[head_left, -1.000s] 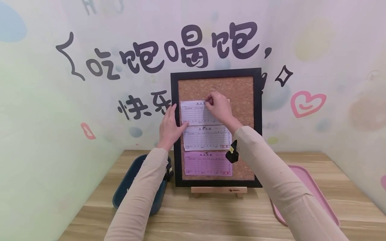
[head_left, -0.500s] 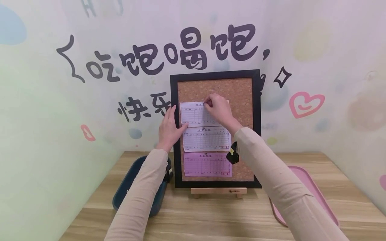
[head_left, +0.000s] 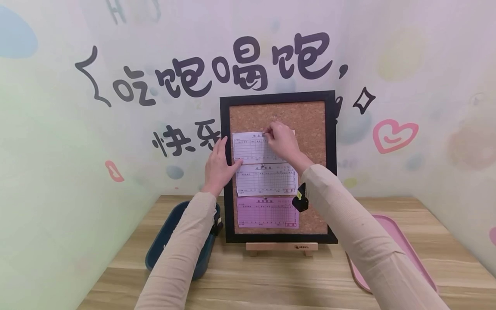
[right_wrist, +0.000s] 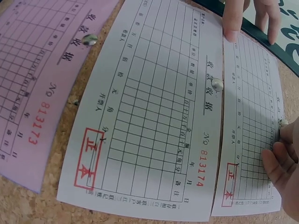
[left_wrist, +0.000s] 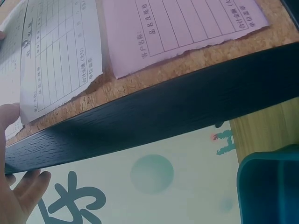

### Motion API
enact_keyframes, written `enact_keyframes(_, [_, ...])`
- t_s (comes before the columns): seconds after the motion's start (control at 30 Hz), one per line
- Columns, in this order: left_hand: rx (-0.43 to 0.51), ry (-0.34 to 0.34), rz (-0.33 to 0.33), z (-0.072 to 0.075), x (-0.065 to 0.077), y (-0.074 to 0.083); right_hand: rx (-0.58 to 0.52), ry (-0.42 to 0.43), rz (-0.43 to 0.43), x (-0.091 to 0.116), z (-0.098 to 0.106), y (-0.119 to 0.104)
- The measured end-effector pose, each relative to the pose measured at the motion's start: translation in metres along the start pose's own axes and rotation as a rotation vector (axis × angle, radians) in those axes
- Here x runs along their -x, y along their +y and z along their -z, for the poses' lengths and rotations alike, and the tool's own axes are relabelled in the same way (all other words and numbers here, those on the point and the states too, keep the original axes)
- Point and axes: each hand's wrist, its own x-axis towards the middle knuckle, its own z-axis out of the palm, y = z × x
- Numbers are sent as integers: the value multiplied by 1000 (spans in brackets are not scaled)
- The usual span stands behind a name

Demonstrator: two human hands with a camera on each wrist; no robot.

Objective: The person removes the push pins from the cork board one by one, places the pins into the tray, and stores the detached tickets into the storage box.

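Note:
A cork board (head_left: 310, 114) in a black frame stands upright. Three receipts are on it in a column: a white top receipt (head_left: 246, 148), a white middle receipt (head_left: 248, 183) and a pink receipt (head_left: 267, 215) at the bottom. My left hand (head_left: 218, 168) holds the frame's left edge, fingers outside it, thumb on the top receipt's lower left corner. At that receipt's upper edge, my right hand (head_left: 283, 140) pinches a thumbtack (right_wrist: 282, 122), mostly hidden by the fingers. Silvery tacks show on the middle receipt (right_wrist: 149, 107) and the pink one (right_wrist: 39, 70).
The board rests on a small wooden easel (head_left: 282, 246) on the wood-grain table (head_left: 290, 280). To the left is a dark blue bin (head_left: 201, 267), partly behind the left forearm. A pink tray (head_left: 391, 228) lies to the right, partly under the right forearm.

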Motion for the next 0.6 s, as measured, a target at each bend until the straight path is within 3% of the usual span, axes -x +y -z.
enact_keyframes(0.6, [-6,-6,-3,1,0,0,-84,-65,-17,3,6,8])
